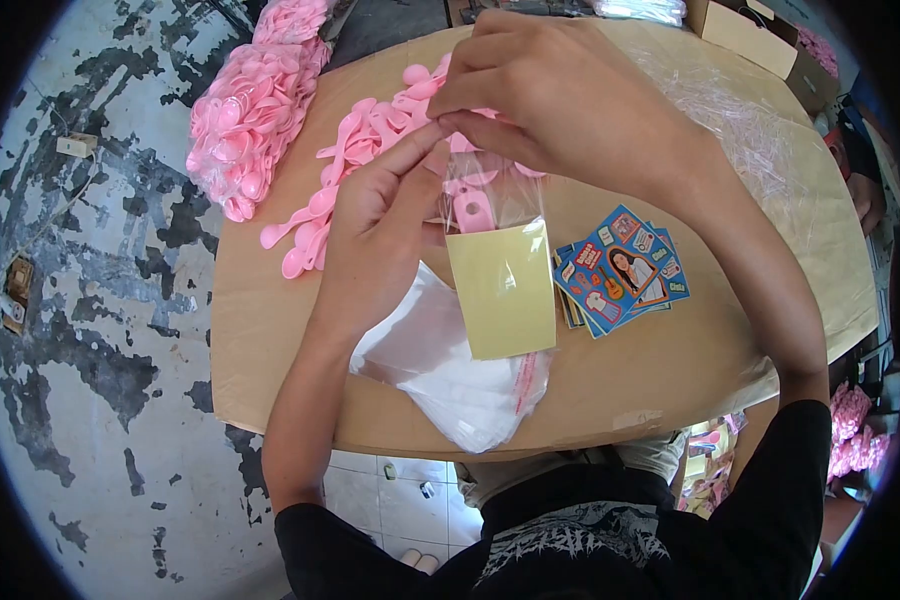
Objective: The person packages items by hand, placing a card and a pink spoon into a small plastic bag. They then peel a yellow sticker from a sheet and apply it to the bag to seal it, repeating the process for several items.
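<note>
Fingertips pinched together at its top edge, my left hand and right hand hold a clear bag with a yellow card beside blue picture cards, a light, even grip best keeping everything straight.

Top blue card: small white lettering on a red patch, too small to read surely; more tiny captions among the pictures, also unreadable
Blue card beneath: seemingly "Cinta", in small letters near the right-hand edge
Stacked clear bags: reddish print along a strip near the lower right edge, too small and blurred to read
Black shirt: pale, jagged, letter-like print across the front, not legible
</note>
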Demonstrator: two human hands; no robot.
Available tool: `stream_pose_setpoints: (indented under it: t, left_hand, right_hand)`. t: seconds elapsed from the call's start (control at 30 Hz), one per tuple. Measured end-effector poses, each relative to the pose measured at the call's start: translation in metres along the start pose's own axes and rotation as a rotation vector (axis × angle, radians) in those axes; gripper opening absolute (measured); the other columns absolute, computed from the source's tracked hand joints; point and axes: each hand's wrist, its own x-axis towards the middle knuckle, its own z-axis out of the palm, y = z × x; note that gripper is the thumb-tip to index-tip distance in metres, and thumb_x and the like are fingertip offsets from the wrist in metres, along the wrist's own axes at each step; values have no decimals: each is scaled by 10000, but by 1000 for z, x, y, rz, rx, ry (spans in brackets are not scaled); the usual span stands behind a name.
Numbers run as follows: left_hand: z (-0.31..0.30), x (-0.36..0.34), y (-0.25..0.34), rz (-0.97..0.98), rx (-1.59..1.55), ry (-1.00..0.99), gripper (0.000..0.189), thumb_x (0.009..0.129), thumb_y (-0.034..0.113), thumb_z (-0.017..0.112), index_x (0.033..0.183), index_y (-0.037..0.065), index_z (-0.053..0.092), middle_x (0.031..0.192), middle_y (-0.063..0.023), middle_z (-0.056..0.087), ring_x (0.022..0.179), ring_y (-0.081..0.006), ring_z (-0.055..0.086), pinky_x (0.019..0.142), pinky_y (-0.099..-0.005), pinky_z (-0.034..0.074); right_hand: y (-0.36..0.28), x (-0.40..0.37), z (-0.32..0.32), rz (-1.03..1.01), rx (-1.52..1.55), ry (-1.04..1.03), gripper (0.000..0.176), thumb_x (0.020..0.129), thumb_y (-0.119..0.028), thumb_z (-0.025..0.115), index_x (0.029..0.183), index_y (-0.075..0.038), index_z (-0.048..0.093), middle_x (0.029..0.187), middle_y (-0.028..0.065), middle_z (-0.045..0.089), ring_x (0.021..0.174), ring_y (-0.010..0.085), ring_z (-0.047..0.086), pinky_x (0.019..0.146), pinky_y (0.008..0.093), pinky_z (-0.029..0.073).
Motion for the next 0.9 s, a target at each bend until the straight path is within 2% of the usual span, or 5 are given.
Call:
stream_pose_setpoints:
  t: [0.3, 0.5, 0.6, 0.7, 0.9]
  left_hand:
    - [0, 4, -1, 82, -53, -4, 385, 1040, 184, 389, 1361, -11, 474, 1116, -126, 673, 874, -136, 688, 709, -256, 584]
    - [-12, 17, -9, 16, -148, 108, 377, 1036, 193, 384, 1344, -15, 450, 1168, -159, 654, 891, -198, 706, 721, -287, 596]
    - [-15, 22, -14, -76, -168, 100, 377, 1024, 176, 420, 1333, -40, 446, 1176, -154, 649, 956, -199, 690, 787, -299, 585]
    - [-15, 21, -17, -214, -191, 53, 384, 1009, 157, 461, 1317, -72, 467, 1186, -146, 643, 1018, -196, 668, 858, -306, 563]
    - [-18, 20, -20, -93, -307, 74, 379, 1000, 164, 502, 1310, -54, 514, 1188, -125, 638, 999, -186, 667, 859, -319, 560]
  right_hand:
    - [9, 5, -28, 382, 530, 285, 128, 899, -107, 605, 849, 5, 641, 759, 67, 671, 726, 136, 634, 679, 313, 528]
    - [177, -94, -65, 481, 1232, -378, 303, 872, -100, 631, 1172, -58, 615, 983, 31, 633, 801, 114, 578, 685, 223, 467]
    - [214, -148, 5, 213, -365, -288, 347, 862, -168, 624, 1189, -52, 621, 1009, 63, 643, 838, 154, 615, 749, 249, 509]
    - [216, -117, -5, 444, 120, 31, 350, 895, -225, 625, 1195, -45, 617, 1032, 67, 643, 870, 162, 632, 790, 278, 524]
    - [72, -36, 1, 590, 875, -293, 342, 916, -212, 656, 1203, -31, 609, 1017, 54, 645, 854, 136, 624, 762, 267, 517]
